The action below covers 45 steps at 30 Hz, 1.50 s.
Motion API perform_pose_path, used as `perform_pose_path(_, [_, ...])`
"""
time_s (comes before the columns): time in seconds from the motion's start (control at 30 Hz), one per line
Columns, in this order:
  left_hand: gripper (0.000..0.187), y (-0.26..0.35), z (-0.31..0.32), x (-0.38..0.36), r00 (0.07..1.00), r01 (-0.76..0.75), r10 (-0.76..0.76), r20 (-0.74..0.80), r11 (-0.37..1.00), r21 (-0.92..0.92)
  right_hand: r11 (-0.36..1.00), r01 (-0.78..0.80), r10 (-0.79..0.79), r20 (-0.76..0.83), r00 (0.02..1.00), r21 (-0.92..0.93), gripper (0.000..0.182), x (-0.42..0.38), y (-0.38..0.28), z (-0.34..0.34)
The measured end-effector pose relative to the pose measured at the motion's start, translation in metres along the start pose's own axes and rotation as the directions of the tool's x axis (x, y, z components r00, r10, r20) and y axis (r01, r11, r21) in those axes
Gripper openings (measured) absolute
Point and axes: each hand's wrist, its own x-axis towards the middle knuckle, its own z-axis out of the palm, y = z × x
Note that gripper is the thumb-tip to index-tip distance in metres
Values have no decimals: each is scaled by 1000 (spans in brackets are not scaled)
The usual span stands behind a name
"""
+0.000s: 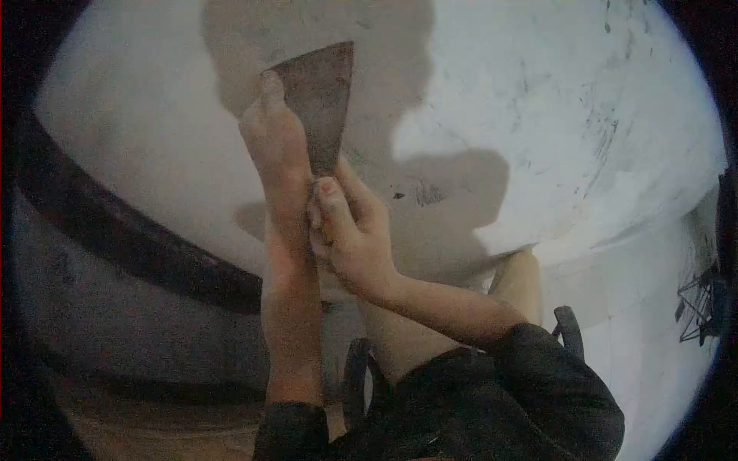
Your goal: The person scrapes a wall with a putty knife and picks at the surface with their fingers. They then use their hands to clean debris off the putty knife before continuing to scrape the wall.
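A putty knife [319, 96] with a wide, dark, worn blade points upward over the pale surface. My right hand [357, 238] is closed around its handle, thumb lying along the top near the base of the blade. The handle is mostly covered by my fingers. My left hand [278, 138] is at the left edge of the blade, its digits bent and closed at the upper left corner. Part of the left fingers is hidden, so their exact grip on the blade is hard to see.
A large white rounded surface [523, 92] with dark scuffs fills the view ahead, crossed by shadows. A dark curved band [131, 223] runs along the left. My bare knee [519, 280] and chair armrests [569, 334] are below. A dark wire-like object [699, 307] stands at right.
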Motion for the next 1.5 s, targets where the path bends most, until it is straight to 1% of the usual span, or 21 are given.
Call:
perform_pose_path(0.07, [54, 4, -6, 8, 994, 68, -65, 87, 997, -28, 999, 42, -42, 27, 999, -28, 45, 4, 2, 3])
perform_pose_path(0.17, [54, 10, -6, 1, 995, 93, -96, 20, 989, 114, 998, -20, 20, -2, 1000, 53, 45, -1, 3, 0])
perform_pose_path(0.2, [53, 8, -3, -1, 1000, 11, -11, -2, 998, 60, 999, -39, 39, -17, 999, 28, 44, -3, -2, 0])
perform_pose_path(0.3, [55, 20, -6, 7, 999, 34, -34, 2, 993, 111, 996, 84, -83, 28, 996, -25, 44, 10, -4, 6])
perform_pose_path(0.33, [55, 21, -2, 8, 999, -36, 36, -8, 994, -105, 995, -51, 46, 60, 997, 85, 43, 11, -12, 8])
perform_pose_path(0.43, [53, 16, -5, 15, 998, 62, -59, -29, 991, 118, 994, 9, -10, 16, 1000, 113, 41, 6, -9, 10])
perform_pose_path(0.53, [47, 14, -2, 7, 994, -91, 96, -43, 991, 101, 991, -35, 35, 6, 999, 130, 41, 5, -6, 7])
perform_pose_path(0.63, [45, 26, -8, 20, 999, 11, -8, 34, 996, -85, 997, 34, -36, 37, 999, 68, 40, 18, -8, 18])
perform_pose_path(0.67, [44, 17, -10, 23, 998, -46, 49, 42, 997, -57, 992, 112, -115, 39, 993, 56, 36, 21, -3, 18])
perform_pose_path(0.7, [43, 14, -12, 23, 993, -104, 105, 50, 994, -31, 993, 78, -80, 16, 997, 90, 35, 16, -2, 19])
perform_pose_path(0.77, [43, 12, -7, 20, 998, -62, 63, -31, 998, 33, 987, 26, -24, -13, 1000, 156, 33, 10, -5, 19])
perform_pose_path(0.8, [46, 15, -7, 15, 996, -62, 70, -53, 989, 133, 999, 46, -46, 4, 999, 3, 35, 12, -7, 15])
perform_pose_path(0.93, [54, 48, -11, 21, 999, 35, -35, 15, 998, -59, 984, 175, -177, 47, 983, 33, 39, 33, -10, 26])
perform_pose_path(1.03, [58, 23, -16, 25, 978, -205, 201, 55, 975, 84, 995, 101, -100, -15, 995, 28, 38, 18, -12, 27])
perform_pose_path(1.07, [57, 20, -8, 28, 993, -96, 105, -59, 985, 143, 995, 86, -85, -23, 996, 46, 38, 16, -7, 24])
perform_pose_path(1.17, [53, 23, -15, 37, 988, -154, 150, 44, 979, 135, 976, 211, -210, 16, 978, -61, 37, 31, -6, 24])
perform_pose_path(1.3, [48, 29, -15, 25, 1000, 3, -3, 1, 1000, -25, 996, 74, -77, 63, 995, 42, 35, 22, -15, 25])
perform_pose_path(1.4, [45, -19, -11, -6, 985, 152, -129, 113, 961, -230, 984, -72, 81, 43, 996, -166, 35, -13, -3, -20])
perform_pose_path(1.43, [43, -55, -20, -23, 960, 233, -202, 196, 960, -152, 941, -272, 280, 13, 960, -202, 38, -35, -8, -43])
perform_pose_path(1.47, [42, -97, -32, -42, 920, 285, -276, 278, 959, 7, 907, -325, 345, 31, 938, -269, 42, -55, 6, -80])
perform_pose_path(1.5, [42, -144, -53, -64, 864, 266, -358, 353, 921, 285, 783, -284, 336, -9, 942, -553, 39, -76, 14, -118])
